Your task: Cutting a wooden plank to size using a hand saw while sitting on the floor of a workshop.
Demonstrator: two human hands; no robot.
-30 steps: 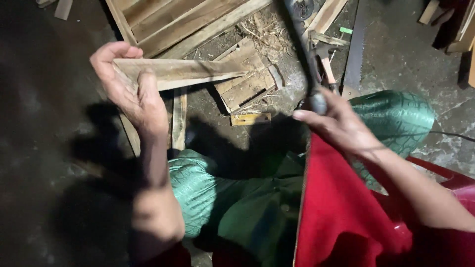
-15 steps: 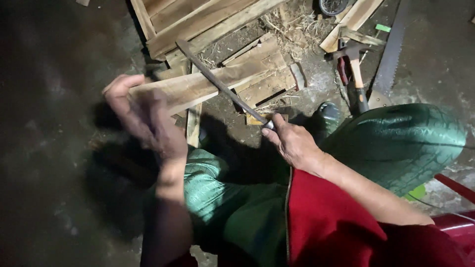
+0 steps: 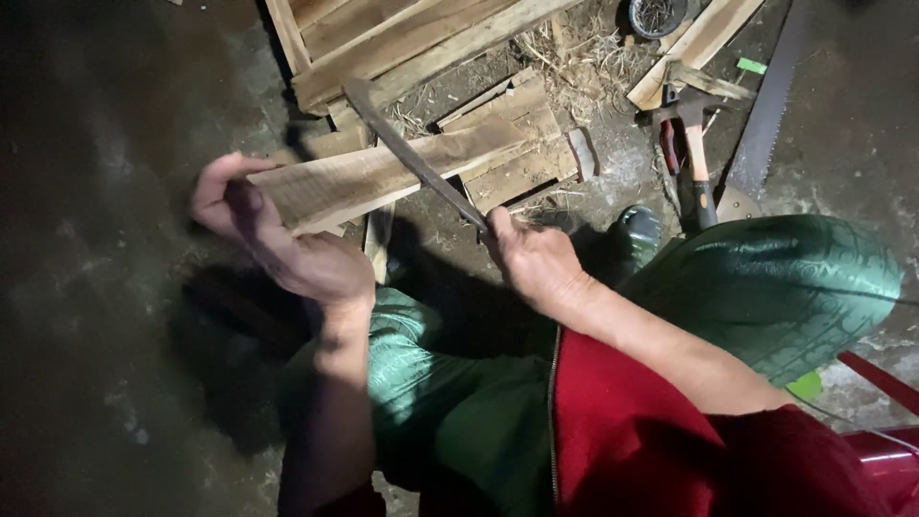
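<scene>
A board (image 3: 383, 177) is held at centre frame, slanting up to the right, its near end gripped by the left hand (image 3: 278, 239) with fingers clenched around it. Across it lies a long dark blade (image 3: 412, 153), its tip toward the upper left; the right hand (image 3: 536, 258) has its fingers clenched on the handle just below the board's edge. The step in hand looks like chopping or shaving the board's edge, which calls for a firm left grip with the fingers kept off the blade's line. On the floor (image 3: 115, 383) beyond lie wood scraps (image 3: 517, 144), a hammer (image 3: 694, 144) and a saw (image 3: 766, 115) at upper right. A round tin (image 3: 661, 14) at the top edge holds something dark, too small to tell.
</scene>
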